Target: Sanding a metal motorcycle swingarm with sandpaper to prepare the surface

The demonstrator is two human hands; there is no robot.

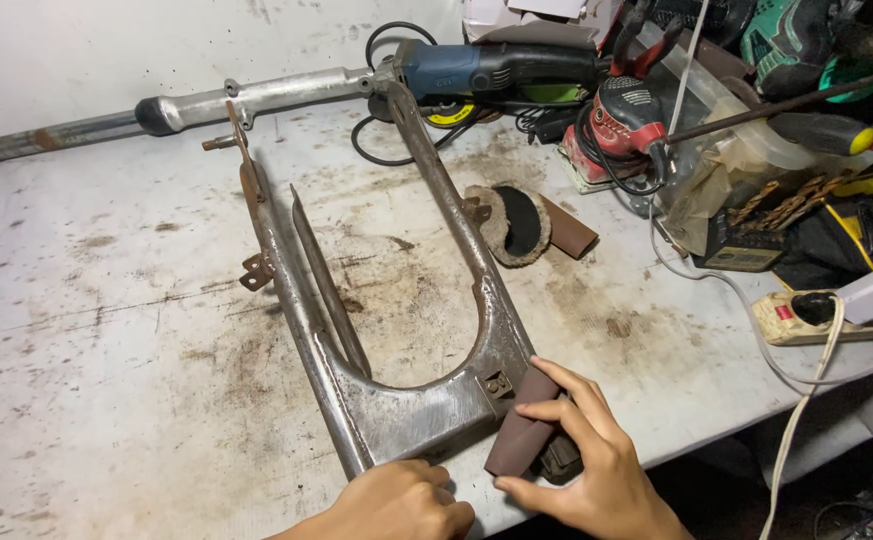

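Observation:
A bare, rust-stained metal frame (411,400) shaped like a fork lies flat on the white worktable (106,300), its two legs running up toward a long tube (246,100) at the back. My left hand (396,503) presses down on the near end of the frame, fingers curled. My right hand (581,465) holds a folded piece of dark brown sandpaper (521,430) against the frame's near right corner.
A blue angle grinder (486,68), a red sander (626,115), a wool polishing pad (511,225) and another brown sandpaper strip (568,228) lie at the back right. Drill bits, screwdrivers and a power strip (826,315) with white cables crowd the right side. The table's front edge is near my hands.

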